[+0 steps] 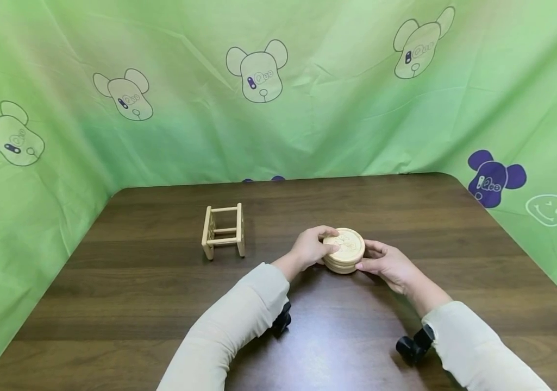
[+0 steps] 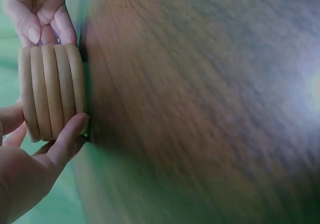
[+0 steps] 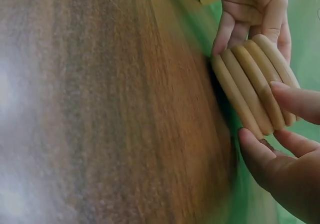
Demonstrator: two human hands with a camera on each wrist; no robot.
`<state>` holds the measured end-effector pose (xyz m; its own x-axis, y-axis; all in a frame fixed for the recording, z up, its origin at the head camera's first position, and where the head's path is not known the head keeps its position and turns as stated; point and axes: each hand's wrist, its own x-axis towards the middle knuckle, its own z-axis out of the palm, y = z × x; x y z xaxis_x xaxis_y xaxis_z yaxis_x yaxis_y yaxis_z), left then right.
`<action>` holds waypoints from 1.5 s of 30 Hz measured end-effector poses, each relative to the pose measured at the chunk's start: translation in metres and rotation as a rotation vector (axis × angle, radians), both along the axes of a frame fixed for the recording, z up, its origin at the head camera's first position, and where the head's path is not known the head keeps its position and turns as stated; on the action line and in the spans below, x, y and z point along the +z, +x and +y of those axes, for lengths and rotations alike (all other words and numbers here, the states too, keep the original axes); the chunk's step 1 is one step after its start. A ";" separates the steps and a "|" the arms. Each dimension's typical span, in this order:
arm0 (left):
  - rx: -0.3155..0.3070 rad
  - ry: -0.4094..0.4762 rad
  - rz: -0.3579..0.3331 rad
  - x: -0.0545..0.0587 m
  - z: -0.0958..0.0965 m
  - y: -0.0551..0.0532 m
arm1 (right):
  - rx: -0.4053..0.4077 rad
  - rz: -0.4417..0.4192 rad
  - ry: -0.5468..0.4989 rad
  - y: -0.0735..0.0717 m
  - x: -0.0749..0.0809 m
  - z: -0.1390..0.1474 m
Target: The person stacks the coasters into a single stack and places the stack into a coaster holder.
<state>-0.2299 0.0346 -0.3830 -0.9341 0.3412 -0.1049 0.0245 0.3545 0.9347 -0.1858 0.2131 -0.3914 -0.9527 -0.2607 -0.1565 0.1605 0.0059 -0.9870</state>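
A stack of several round wooden coasters [image 1: 349, 247] is held close over the brown table, right of centre. The top coaster has a raised rim and an engraved design. My left hand [image 1: 311, 247] grips the stack's left side, its thumb and a finger lying over the top edge. From the right, my right hand [image 1: 389, 266] pinches the lower coasters, thumb in front and fingers behind. Side by side in the left wrist view, the coasters [image 2: 52, 91] show their rounded edges. The coasters [image 3: 252, 86] fan slightly apart in the right wrist view, between both hands.
A small wooden rack [image 1: 223, 241] with upright sides and crossbars stands on the table [image 1: 126, 304], left of the hands. Behind the table's far edge hangs a green curtain [image 1: 317, 130] with bear-head prints. Black wrist cameras [image 1: 411, 348] sit under the sleeves.
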 end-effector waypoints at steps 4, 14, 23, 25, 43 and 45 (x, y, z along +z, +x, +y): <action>0.012 0.105 -0.067 -0.002 -0.002 -0.002 | -0.009 0.022 -0.004 0.000 0.000 -0.001; 0.007 0.280 -0.185 -0.005 -0.010 -0.004 | 0.026 0.019 -0.033 -0.003 0.001 -0.010; 0.010 0.360 -0.243 -0.010 -0.016 -0.007 | 0.084 -0.059 -0.180 -0.006 -0.001 -0.017; 0.008 0.381 -0.257 -0.010 -0.017 -0.007 | 0.083 -0.061 -0.184 -0.008 -0.001 -0.018; 0.025 0.465 -0.194 0.005 -0.034 0.000 | 0.059 0.025 -0.227 -0.008 0.010 -0.034; 0.023 0.482 -0.193 0.009 -0.038 0.000 | 0.048 0.039 -0.223 -0.008 0.014 -0.038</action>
